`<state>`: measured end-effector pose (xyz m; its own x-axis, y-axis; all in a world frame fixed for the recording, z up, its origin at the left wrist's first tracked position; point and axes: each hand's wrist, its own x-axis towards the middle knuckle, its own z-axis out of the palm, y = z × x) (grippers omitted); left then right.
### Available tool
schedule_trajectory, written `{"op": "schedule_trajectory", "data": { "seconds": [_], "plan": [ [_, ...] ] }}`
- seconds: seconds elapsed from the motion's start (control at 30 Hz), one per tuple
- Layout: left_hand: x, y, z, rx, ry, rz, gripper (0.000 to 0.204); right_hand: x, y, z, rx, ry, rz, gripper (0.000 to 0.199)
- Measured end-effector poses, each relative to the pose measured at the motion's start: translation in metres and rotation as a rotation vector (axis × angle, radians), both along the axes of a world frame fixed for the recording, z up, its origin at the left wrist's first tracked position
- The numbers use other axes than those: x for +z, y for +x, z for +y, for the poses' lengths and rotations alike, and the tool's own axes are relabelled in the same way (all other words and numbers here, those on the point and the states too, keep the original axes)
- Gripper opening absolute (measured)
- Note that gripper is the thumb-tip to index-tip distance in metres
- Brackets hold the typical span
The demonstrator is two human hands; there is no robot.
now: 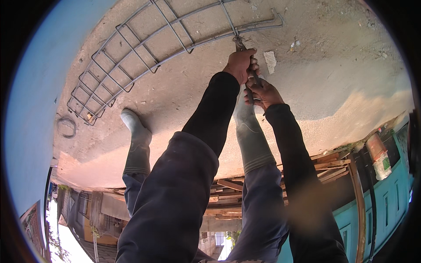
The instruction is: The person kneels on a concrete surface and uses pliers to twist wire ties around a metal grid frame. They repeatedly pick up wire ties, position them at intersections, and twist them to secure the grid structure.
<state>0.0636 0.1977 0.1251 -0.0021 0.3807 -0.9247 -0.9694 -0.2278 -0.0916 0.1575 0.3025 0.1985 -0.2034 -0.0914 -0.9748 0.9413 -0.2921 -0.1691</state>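
Note:
A long cage of steel rebar (165,62) with square stirrups lies on the ground and curves across the upper left of the view. Near its right end, a pair of pincers (239,44) has its jaws at the joint of a bar and a stirrup. My left hand (239,65) is closed round the pincers just below the jaws. Lower down, my right hand (266,94) grips the handles, with its fingers wrapped over them. Any tie wire between the jaws is too small to make out.
A coil of thin wire (66,127) lies beside the cage's left end. My rubber boots (136,144) stand on the concrete ground (188,127). A pale flat scrap (270,62) is right of my left hand. Stacked timber (226,199) and a turquoise wall (386,206) are behind me.

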Motion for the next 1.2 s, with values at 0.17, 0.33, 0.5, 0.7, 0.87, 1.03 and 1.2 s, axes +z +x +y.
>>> {"op": "schedule_trajectory", "data": {
  "seconds": [0.17, 0.33, 0.5, 0.7, 0.87, 1.03, 1.2],
  "plan": [
    [-0.009, 0.007, 0.01, 0.11, -0.217, 0.051, 0.017, 0.024, -0.003, -0.058, 0.997, 0.982, 0.273, 0.034],
    [0.021, -0.007, 0.01, -0.141, -0.196, 0.085, 0.025, -0.036, 0.032, 0.002, 0.102, 0.024, 0.01, 0.03],
    [0.031, -0.007, -0.026, 0.026, 0.185, 0.05, 0.029, -0.012, 0.02, -0.029, -0.493, -0.735, -0.007, 0.046],
    [-0.013, 0.011, -0.019, -0.802, -0.398, 0.588, 0.073, 0.002, 0.01, -0.094, -0.641, -0.041, -0.182, 0.085],
    [0.018, -0.01, -0.042, -0.628, -0.08, 0.647, 0.053, 0.004, 0.025, -0.077, -0.668, -0.18, -0.111, 0.074],
    [-0.022, 0.042, -0.117, -1.277, -0.281, 1.297, 0.028, 0.031, 0.02, -0.107, -0.476, -0.072, -0.212, 0.06],
    [0.085, 0.098, -0.216, -0.855, -0.588, 0.497, 0.035, 0.025, 0.044, -0.158, 0.114, 0.118, -0.136, 0.061]
  ]
}}
